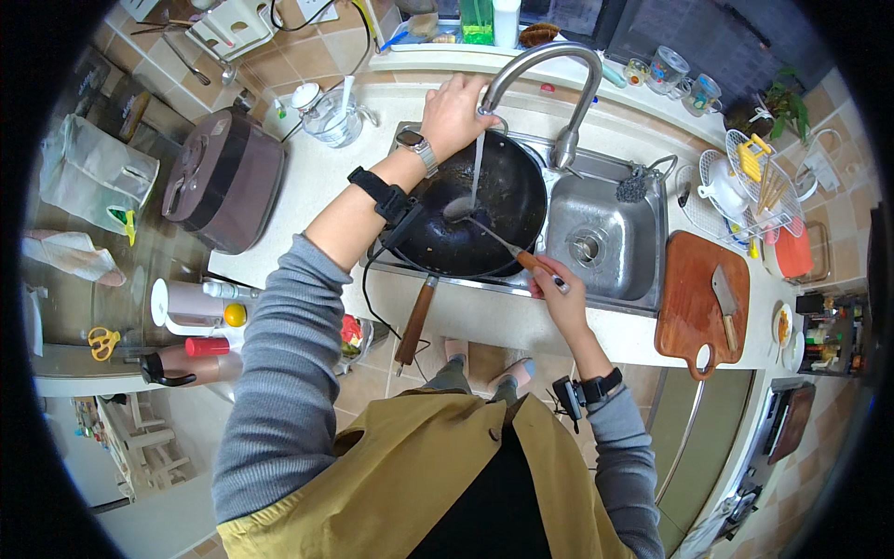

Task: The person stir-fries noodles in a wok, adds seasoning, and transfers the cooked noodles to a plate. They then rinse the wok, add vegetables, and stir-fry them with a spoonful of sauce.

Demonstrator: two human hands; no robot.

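My left hand (457, 115) is around the outlet end of the steel gooseneck faucet (590, 73), its fingers partly hidden behind the spout. A thin stream of water (478, 164) falls from the spout into a black wok (489, 244). In my right hand (561, 290) is a metal ladle (489, 230), gripped by its wooden handle. The ladle's bowl (458, 208) is inside the wok, under the stream. The wok rests over the left basin of the steel sink, its wooden handle (418, 318) pointing towards me. A small loop handle (501, 126) shows at its far side.
Right of the wok is the sink's other basin (607, 262). Beyond it lies a wooden cutting board (681, 293) with a cleaver (724, 290) on it. A wire dish rack (758, 220) stands behind. To the left are a glass jug (332, 122) and a rice cooker (230, 175).
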